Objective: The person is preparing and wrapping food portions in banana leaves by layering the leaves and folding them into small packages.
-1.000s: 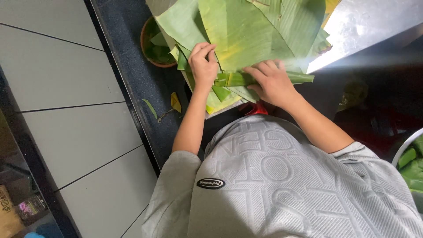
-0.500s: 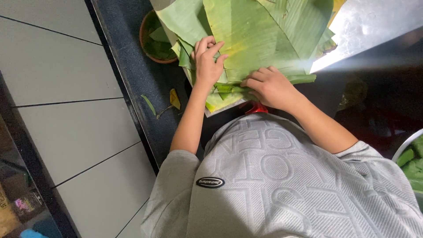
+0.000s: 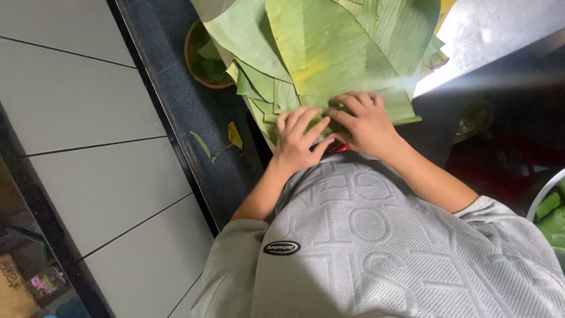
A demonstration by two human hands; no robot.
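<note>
here, seen from the head camera, both hands sit close together at the near edge of a stack of banana leaves (image 3: 347, 53) that lies on a dark counter (image 3: 176, 106). the left hand (image 3: 299, 141) lies palm down with its fingers spread flat, the fingertips pressing on the lower corner of the leaves. the right hand (image 3: 365, 125) is just beside it, thumb touching or almost touching the left hand's fingers, its own fingers curled over the leaf edge. whether either hand actually pinches a leaf or only presses on it cannot be told, since the fingers cover the spot. a small red thing (image 3: 336, 147) peeks out between the two hands and the person's chest, too hidden to identify.

the leaves are wide, green with a yellowish patch, and layered at different angles, several pale green corners fanning out to the left. a round brown bowl (image 3: 197, 50) holding green scraps stands on the counter, partly under the leaf stack's left side. a few loose leaf scraps (image 3: 234, 135), one yellow and one green, lie on the counter nearer the person. grey floor tiles (image 3: 76, 118) fill the left side, and the person wears a grey textured shirt (image 3: 382, 247). at the far right edge a metal bowl (image 3: 550, 203) with green leaf pieces shows partly.
</note>
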